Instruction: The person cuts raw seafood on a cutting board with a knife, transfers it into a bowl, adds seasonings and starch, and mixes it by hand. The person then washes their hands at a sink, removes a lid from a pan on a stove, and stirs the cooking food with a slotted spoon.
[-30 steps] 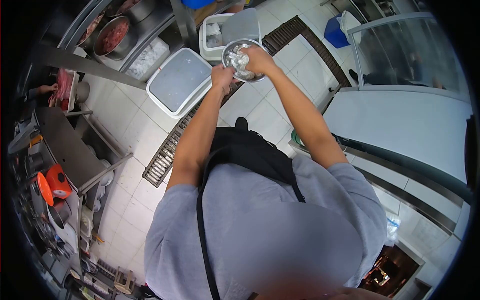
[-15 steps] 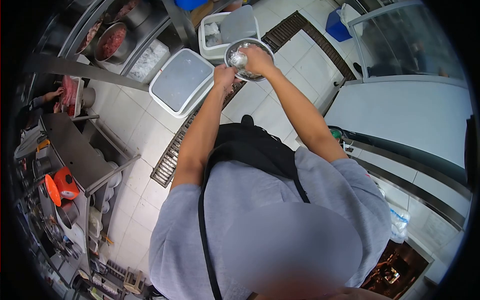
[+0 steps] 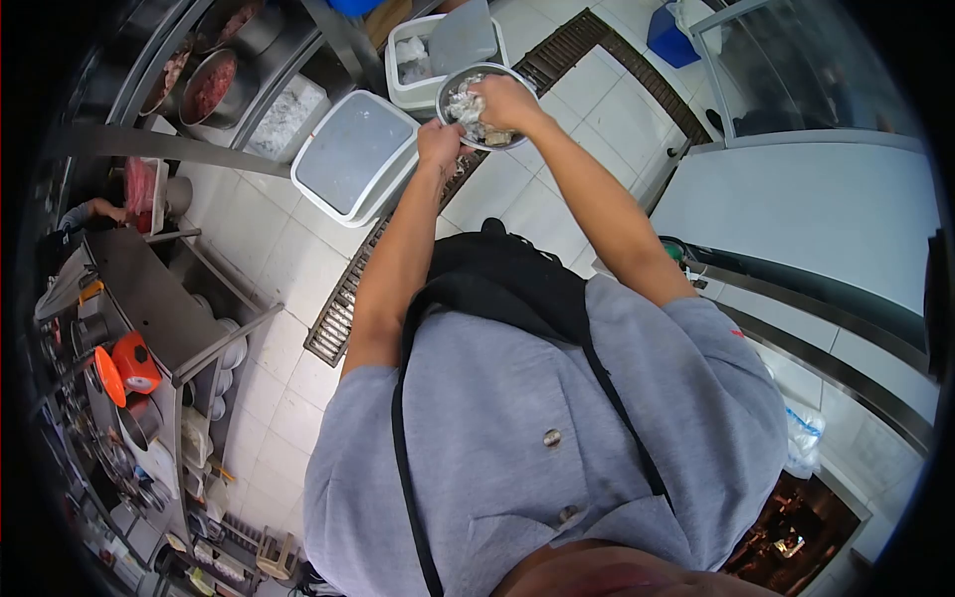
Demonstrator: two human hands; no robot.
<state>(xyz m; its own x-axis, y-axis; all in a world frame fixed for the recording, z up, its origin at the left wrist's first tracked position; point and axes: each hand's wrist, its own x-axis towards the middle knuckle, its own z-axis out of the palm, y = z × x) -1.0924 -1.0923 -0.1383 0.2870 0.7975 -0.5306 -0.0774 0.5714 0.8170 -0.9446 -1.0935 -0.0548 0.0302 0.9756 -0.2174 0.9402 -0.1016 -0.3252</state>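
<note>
At the far left of the frame, a co-worker's hand [image 3: 107, 210] rests near a pink bundle [image 3: 140, 184] in a tray. Below stands an orange scale [image 3: 137, 363] on a metal counter, and at upper left a steel pot [image 3: 212, 88] holds red meat. A lidded white tub [image 3: 355, 149] sits on the tiles at upper centre-left.

Just to its right, the person's left hand [image 3: 438, 145] is clamped on the rim of a steel bowl [image 3: 441, 99], keeping it held up near an open tub [image 3: 391, 65]. In the bowl, at top centre, lie white-coated pieces [image 3: 463, 102], and the right hand [image 3: 505, 101] reaches down among them. From where I stand I cannot tell whether its fingers are together or apart.

The newest change is inside the bowl: half a second ago a rounded white lump showed at the right hand's fingers; now the pieces look looser, and a tan piece [image 3: 497, 137] shows at the lower edge. It suggests the contents are being turned over within the bowl, not lifted out. The left hand's hold is unchanged. A blue bin [image 3: 673, 40] stands at upper right, above a white cabinet [image 3: 786, 199].
</note>
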